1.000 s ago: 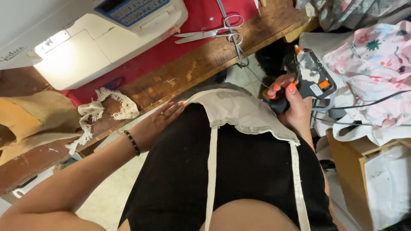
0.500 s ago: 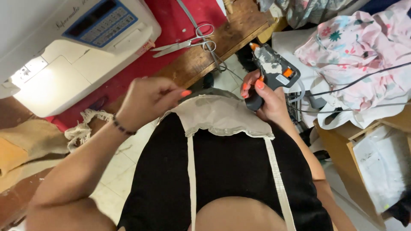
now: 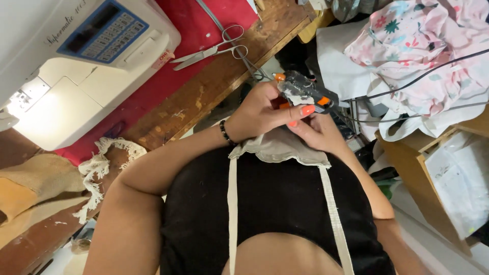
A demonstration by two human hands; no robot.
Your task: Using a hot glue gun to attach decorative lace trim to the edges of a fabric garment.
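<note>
A black and orange glue gun is held above my lap, its cable running off to the right. My right hand grips it from below by the handle. My left hand has its fingers curled over the top of the gun's body. Just under both hands lies a beige fabric piece with two long straps, resting on the black garment over my lap.
A white sewing machine stands on a red mat on the wooden table, with scissors beside it. Frayed lace trim and burlap lie at left. Floral cloth and a cardboard box sit at right.
My left hand rose from the beige fabric and closed over the glue gun. My right hand brought the gun in towards the middle, above the fabric.
</note>
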